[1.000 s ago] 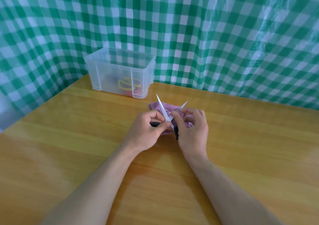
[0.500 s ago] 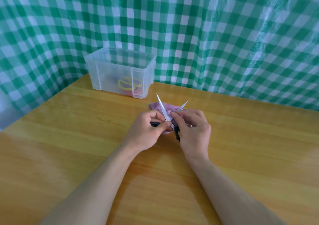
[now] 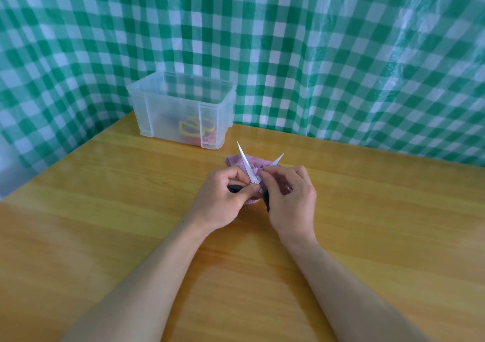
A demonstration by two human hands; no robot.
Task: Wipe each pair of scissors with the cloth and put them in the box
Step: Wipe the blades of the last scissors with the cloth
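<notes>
**Right fingers curled closer over the scissors**

Little else has shifted. My left hand grips one black handle, and my right hand pinches near the pivot. Blades stand spread in a V above the purple cloth on the wooden surface. Behind sits the clear box, yellow and red handles inside. Green checked sheeting walls the corner.

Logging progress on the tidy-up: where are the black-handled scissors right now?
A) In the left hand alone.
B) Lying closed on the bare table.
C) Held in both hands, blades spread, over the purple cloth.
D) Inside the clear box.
C: the left hand and right hand both grip the black-handled scissors, blades spread apart, above the purple cloth.
</notes>
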